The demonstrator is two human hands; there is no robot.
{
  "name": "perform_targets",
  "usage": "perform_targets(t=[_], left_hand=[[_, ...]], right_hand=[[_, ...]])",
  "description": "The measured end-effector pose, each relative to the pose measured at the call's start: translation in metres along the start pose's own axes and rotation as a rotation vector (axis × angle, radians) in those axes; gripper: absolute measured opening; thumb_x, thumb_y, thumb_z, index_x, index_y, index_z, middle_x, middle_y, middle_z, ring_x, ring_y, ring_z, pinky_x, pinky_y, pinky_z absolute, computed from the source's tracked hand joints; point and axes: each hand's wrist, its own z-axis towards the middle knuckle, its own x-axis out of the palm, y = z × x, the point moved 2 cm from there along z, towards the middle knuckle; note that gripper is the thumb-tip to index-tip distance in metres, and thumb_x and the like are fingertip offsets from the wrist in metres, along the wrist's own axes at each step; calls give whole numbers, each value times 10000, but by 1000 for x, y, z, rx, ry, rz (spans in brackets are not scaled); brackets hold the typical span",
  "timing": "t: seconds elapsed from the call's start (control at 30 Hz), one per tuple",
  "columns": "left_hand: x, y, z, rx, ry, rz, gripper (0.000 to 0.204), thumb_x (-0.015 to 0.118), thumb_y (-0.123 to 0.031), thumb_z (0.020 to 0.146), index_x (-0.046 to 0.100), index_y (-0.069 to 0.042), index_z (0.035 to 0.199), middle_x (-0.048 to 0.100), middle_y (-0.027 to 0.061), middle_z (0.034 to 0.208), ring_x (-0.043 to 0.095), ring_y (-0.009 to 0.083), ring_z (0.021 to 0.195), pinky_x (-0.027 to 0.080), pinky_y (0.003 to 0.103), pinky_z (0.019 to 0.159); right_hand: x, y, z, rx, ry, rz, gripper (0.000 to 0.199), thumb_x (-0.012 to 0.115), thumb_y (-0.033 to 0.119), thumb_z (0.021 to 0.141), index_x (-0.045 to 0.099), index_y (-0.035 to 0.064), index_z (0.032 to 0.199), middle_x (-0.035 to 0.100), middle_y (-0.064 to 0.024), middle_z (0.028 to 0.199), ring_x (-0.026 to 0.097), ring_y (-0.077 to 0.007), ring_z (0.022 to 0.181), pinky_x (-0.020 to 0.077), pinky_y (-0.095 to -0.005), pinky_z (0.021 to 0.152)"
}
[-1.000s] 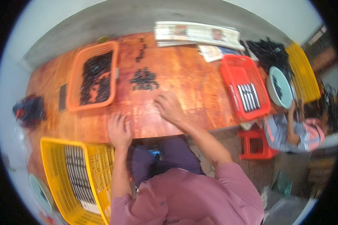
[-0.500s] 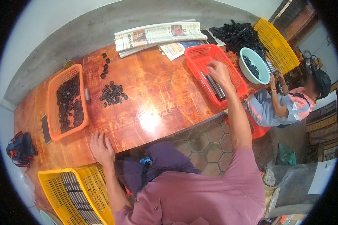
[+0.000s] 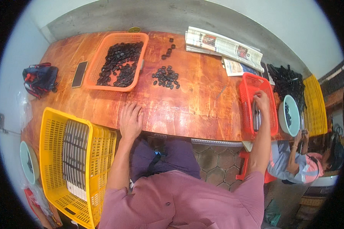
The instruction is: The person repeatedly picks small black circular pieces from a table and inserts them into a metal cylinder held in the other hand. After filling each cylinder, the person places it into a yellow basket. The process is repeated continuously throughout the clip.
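"Red plastic is making up that basket on the right. What is lying in it?"

"Shiny metal tubes are lying in it, side by side, down at the near end."

"And what is the right hand doing?"

"It is reaching over the red basket, right by the tubes. Its fingers are curling down, but I cannot tell if they are pinching a tube."

"How about the left hand?"

"That one is resting on the worktop, close to the near edge. Its fingers are stretching out to the front, a little bit apart."

"What is sitting out in the middle?"

"Little black pieces are sitting there in a pile. Some more are making a crooked row behind it, and lots more are lying in the orange basket on the left."

"I am seeing a yellow crate too!"

"Yes, it is standing beside the left arm, and silver and black tubes are lying inside."

"Who is sitting on the far right?"

"Another person is sitting there, near a pale green bowl. Newspapers are lying at the back."
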Motion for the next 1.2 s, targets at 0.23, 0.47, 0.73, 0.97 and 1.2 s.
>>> perform_targets(t=[0.23,0.47,0.73,0.97,1.2], left_hand=[[-12,-20,9,-59,-41,-400,301,711,-141,888,695,-33,1168,652,184,1261,596,391,1211,465,475,1057],[-4,-127,15,-181,449,-1288,504,636,-199,1018,503,2,1460,605,162,1368,598,220,1238,479,362,1060],[-7,-105,19,-566,665,-1525,414,534,-150,1074,486,-17,1464,667,70,1090,660,138,946,562,303,853],[27,-63,18,-899,471,-1805,340,479,-233,1108,486,-27,1378,661,150,1148,698,247,961,611,390,849],[46,-56,15,-883,439,-1915,323,449,-212,1115,454,-33,1384,651,146,1129,694,258,969,606,400,870]], right_hand=[[-125,86,-77,-252,-421,400,283,608,47,963,629,-10,1240,653,-88,1103,623,-197,1048,488,-328,958],[-48,255,-167,-303,311,882,227,728,-3,877,690,4,1101,675,-27,976,658,-121,884,545,-275,777],[67,339,-186,-125,714,1112,183,749,135,934,713,8,1060,697,-16,951,649,-92,827,534,-271,730],[158,308,-122,-444,85,505,250,734,157,891,721,11,1093,710,-162,1014,696,-295,913,543,-392,804],[177,321,-134,-630,-89,395,205,736,155,884,722,46,1057,678,-164,1045,658,-353,999,529,-421,848]])
